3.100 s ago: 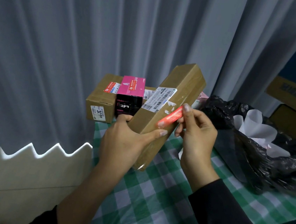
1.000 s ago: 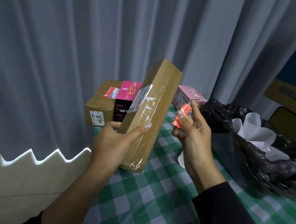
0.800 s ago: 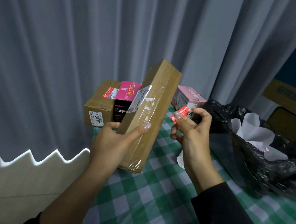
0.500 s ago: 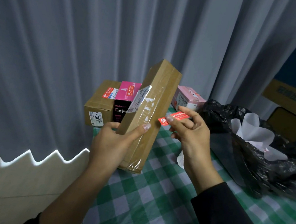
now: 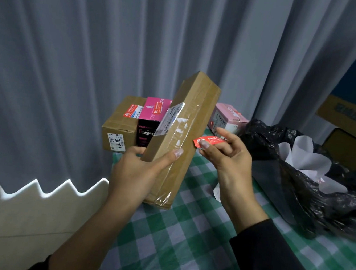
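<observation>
Above table (image 5: 183,245) left edge: one left hand (image 5: 133,174) grips one long parcel (image 5: 187,122), tilted, lifted off the cloth. One right hand (image 5: 231,160) pinches one red sticker (image 5: 210,141) just right of it. Far: one brown carton (image 5: 118,126), one magenta box (image 5: 155,110), one pink box (image 5: 227,116). One black bag (image 5: 298,191) crowds the right.

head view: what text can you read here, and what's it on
"Obalen", roughly, on the pink-and-black box.
A number starting "3" on the white label of the back brown box; the rest is blurred.
Too small to read: red sticker, shipping label on the held box.
</observation>
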